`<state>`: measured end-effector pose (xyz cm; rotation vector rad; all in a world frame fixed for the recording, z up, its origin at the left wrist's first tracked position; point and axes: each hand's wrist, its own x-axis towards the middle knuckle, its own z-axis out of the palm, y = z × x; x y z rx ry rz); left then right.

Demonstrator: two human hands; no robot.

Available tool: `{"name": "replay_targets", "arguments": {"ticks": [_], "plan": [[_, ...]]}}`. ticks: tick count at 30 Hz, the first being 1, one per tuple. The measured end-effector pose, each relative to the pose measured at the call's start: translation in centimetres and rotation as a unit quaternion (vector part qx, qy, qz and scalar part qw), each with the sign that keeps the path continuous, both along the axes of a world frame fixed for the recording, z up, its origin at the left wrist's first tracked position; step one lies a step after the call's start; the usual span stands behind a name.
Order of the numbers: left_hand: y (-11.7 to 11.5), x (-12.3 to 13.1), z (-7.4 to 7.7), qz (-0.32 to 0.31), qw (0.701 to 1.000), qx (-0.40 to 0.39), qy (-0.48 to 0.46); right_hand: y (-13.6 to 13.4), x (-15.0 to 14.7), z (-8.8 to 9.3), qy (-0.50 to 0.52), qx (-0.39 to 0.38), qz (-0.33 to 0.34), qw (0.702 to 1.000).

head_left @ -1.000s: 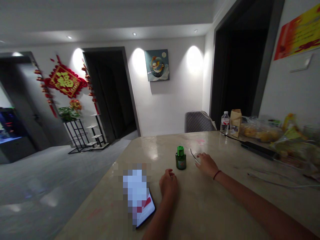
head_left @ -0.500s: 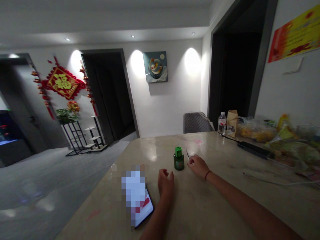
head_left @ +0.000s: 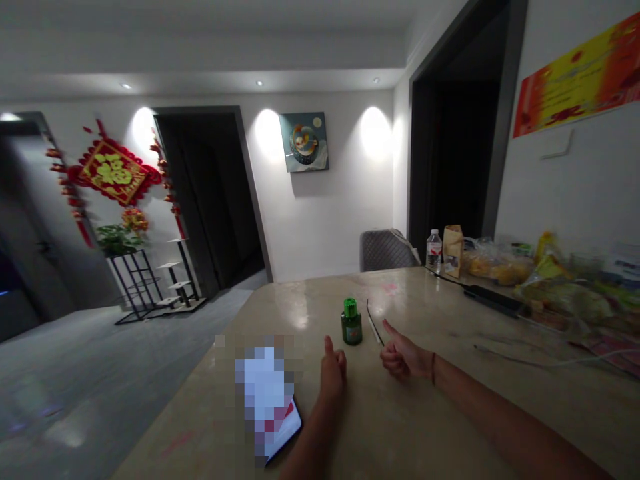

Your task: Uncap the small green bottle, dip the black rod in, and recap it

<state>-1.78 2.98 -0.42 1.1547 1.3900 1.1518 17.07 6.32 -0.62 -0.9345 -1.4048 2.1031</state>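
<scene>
A small green bottle [head_left: 351, 322] with a green cap stands upright on the glossy beige table [head_left: 425, 413]. Just right of it lie a thin dark curved wire and a small white stick [head_left: 373, 325]. My left hand [head_left: 333, 369] rests on the table a little in front of the bottle, curled into a fist with the thumb up, holding nothing. My right hand [head_left: 403, 357] lies to the right of the bottle, fingers also curled with the thumb raised, empty. A red band circles my right wrist.
A phone [head_left: 277, 427] lies on the table at my left. Along the right wall sit a water bottle [head_left: 433, 251], a paper bag [head_left: 453, 250], food bags [head_left: 545, 277] and a dark flat remote [head_left: 493, 300]. A grey chair [head_left: 387, 250] stands at the table's far end.
My right hand drew back from the white stick and curled into a thumbs-up. My left hand raised its thumb too. The view shifted slightly right.
</scene>
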Motion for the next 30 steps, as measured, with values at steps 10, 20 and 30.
{"name": "replay_targets", "arguments": {"ticks": [10, 20, 30], "plan": [[1.3, -0.1, -3.1, 0.145, 0.952, 0.176, 0.204, 6.3, -5.6, 6.0, -0.206, 0.485, -0.284, 0.801], [0.6, 0.4, -2.1, 0.093, 0.967, 0.169, 0.165, 2.2, -6.9, 7.4, -0.338, 0.610, -0.108, 0.708], [-0.4, 0.9, -1.7, 0.014, 0.950, 0.252, 0.182, -1.9, -5.2, 9.0, -0.450, 0.589, -0.127, 0.660]]}}
